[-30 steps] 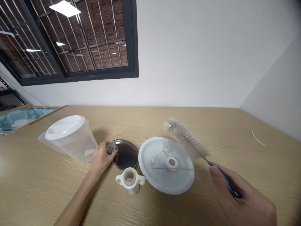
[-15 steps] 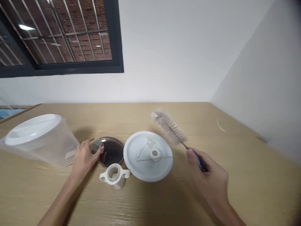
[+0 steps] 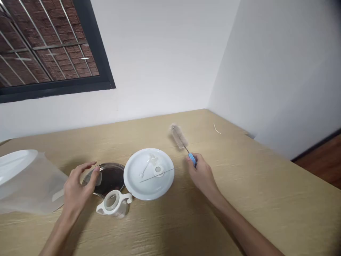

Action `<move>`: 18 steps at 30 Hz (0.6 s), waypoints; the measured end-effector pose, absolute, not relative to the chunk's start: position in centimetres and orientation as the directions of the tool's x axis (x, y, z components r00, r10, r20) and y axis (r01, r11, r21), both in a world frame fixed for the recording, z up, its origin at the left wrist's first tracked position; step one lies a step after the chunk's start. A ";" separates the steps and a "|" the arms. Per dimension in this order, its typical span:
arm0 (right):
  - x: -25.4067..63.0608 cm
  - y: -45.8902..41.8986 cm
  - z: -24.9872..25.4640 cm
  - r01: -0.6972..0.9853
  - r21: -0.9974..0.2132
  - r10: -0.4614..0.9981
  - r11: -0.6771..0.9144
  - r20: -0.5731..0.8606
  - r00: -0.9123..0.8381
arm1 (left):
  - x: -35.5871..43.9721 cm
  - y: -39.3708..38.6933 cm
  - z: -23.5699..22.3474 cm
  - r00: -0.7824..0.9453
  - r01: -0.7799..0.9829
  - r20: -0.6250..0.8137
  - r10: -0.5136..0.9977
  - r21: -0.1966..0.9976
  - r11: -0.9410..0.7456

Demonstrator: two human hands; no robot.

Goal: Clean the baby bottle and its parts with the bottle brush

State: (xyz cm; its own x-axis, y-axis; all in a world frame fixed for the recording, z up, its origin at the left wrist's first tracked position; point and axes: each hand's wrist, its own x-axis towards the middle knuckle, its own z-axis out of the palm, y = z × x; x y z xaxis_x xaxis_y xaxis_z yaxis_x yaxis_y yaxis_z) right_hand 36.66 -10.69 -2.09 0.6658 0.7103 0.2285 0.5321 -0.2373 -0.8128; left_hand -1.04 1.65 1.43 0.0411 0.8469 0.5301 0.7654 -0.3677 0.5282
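In my right hand [image 3: 204, 174] is a bottle brush [image 3: 179, 136], gripped by its blue handle, its pale bristles low over the table or resting on it. My left hand [image 3: 77, 185] is open, thumb and fingers apart, above the left edge of a dark round metal tray [image 3: 113, 179]. Just beyond its thumb, a small clear piece [image 3: 98, 179] lies on that tray. A white two-handled bottle collar [image 3: 113, 203] stands in front of the tray. To the right, a white plate [image 3: 149, 192] holds a ring-like cap [image 3: 159, 170], a thin rod [image 3: 149, 178] and small translucent parts [image 3: 152, 159].
A translucent container with a white lid [image 3: 29, 185] lies at the left, close to my left hand. A thin pale strip [image 3: 217, 128] lies near the table's far right corner. White walls [image 3: 160, 64] bound the table behind and to the right; a barred window [image 3: 48, 46] is upper left.
My left hand has let go of the small clear piece, which now lies on the tray. My right hand has lowered the brush towards the table. The view has turned right.
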 end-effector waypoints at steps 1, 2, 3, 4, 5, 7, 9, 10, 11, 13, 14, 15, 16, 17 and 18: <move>36.7 -10.7 -2.1 0.534 -0.810 0.715 -0.243 0.223 0.663 | -0.5 1.6 2.2 0.031 0.744 0.504 0.863 0.565 -0.357; 36.7 -10.7 -2.1 0.536 -0.807 0.719 -0.247 0.217 0.660 | 0.1 1.6 2.9 0.033 0.724 0.476 0.879 0.595 -0.349; 36.6 -10.8 -2.1 0.537 -0.806 0.724 -0.251 0.212 0.657 | 0.8 1.6 3.8 0.051 0.707 0.442 0.895 0.618 -0.345; 36.5 -10.8 -2.0 0.537 -0.805 0.728 -0.253 0.207 0.654 | 1.7 1.6 4.6 0.088 0.700 0.413 0.906 0.622 -0.352; 36.4 -10.9 -1.9 0.537 -0.804 0.732 -0.254 0.203 0.650 | 2.6 1.7 5.3 0.144 0.700 0.392 0.908 0.608 -0.374; 36.2 -11.0 -1.7 0.535 -0.806 0.737 -0.254 0.196 0.646 | 4.8 1.9 6.7 0.284 0.688 0.359 0.889 0.569 -0.449; 36.1 -11.1 -1.5 0.531 -0.809 0.738 -0.253 0.193 0.647 | 7.2 2.5 7.7 0.424 0.665 0.301 0.854 0.537 -0.519; 36.1 -11.2 -1.4 0.528 -0.811 0.738 -0.253 0.192 0.647 | 8.5 2.9 8.0 0.500 0.655 0.253 0.828 0.515 -0.553; 36.1 -11.2 -1.3 0.526 -0.812 0.738 -0.252 0.191 0.647 | 9.7 3.4 8.2 0.563 0.653 0.204 0.800 0.483 -0.583; 36.1 -11.2 -1.1 0.523 -0.815 0.736 -0.249 0.191 0.649 | 11.9 4.5 8.3 0.615 0.651 0.153 0.773 0.455 -0.608; 36.1 -11.2 -1.0 0.522 -0.816 0.734 -0.248 0.193 0.651 | 12.9 5.0 8.3 0.630 0.657 0.128 0.766 0.438 -0.614; 36.2 -11.2 -0.9 0.520 -0.818 0.732 -0.246 0.195 0.653 | 13.7 5.4 8.2 0.640 0.664 0.108 0.760 0.419 -0.619; 36.2 -11.2 -0.9 0.518 -0.820 0.730 -0.244 0.197 0.655 | 14.5 5.8 8.2 0.648 0.673 0.091 0.756 0.397 -0.624; 36.2 -11.3 -0.8 0.516 -0.821 0.728 -0.242 0.198 0.656 | 15.2 6.0 8.1 0.656 0.679 0.076 0.750 0.373 -0.632; 36.2 -11.3 -0.7 0.514 -0.823 0.727 -0.240 0.198 0.658 | 15.7 6.1 8.0 0.669 0.681 0.061 0.741 0.351 -0.643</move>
